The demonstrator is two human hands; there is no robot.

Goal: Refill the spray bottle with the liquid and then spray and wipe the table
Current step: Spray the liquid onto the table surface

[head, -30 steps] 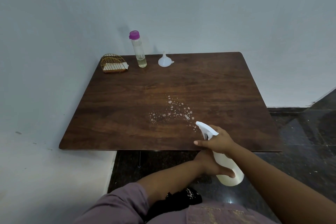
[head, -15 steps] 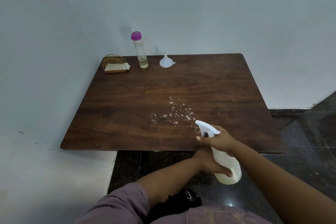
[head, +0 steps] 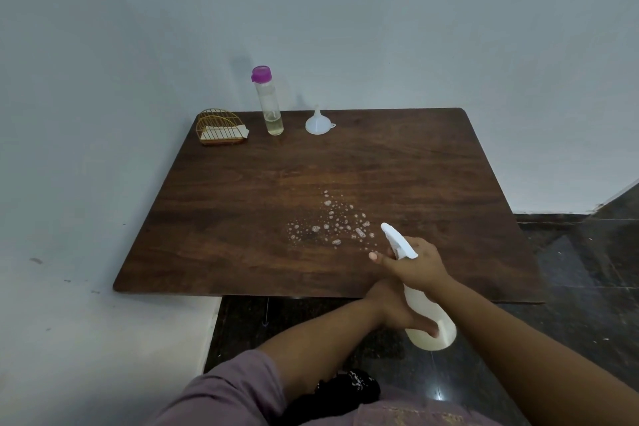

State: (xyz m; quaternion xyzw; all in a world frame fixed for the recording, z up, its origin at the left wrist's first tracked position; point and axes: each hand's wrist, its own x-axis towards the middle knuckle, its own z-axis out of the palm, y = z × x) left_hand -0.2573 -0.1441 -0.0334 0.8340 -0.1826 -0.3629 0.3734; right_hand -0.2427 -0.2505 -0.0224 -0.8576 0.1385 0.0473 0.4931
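The right hand grips the neck of the white spray bottle, one finger stretched forward past the trigger, while the left hand holds the bottle's lower body, fingers wrapped round it near the base. The bottle tilts nozzle-forward over the near edge of the table, its base hanging out past the edge; the opaque plastic hides whatever is inside.

Just ahead of the nozzle a patch of foamy droplets lies scattered on the wood. At the far side stands a tall clear bottle with a purple cap — upright, a shallow layer of pale yellowish liquid at its bottom. Near it on the right, a white funnel sits mouth-down; to its left, a gold wire holder keeps something white in its slot.

The tabletop is dark brown wood grain, pushed into a corner of pale walls; dark glossy floor tiles show to the right and below.
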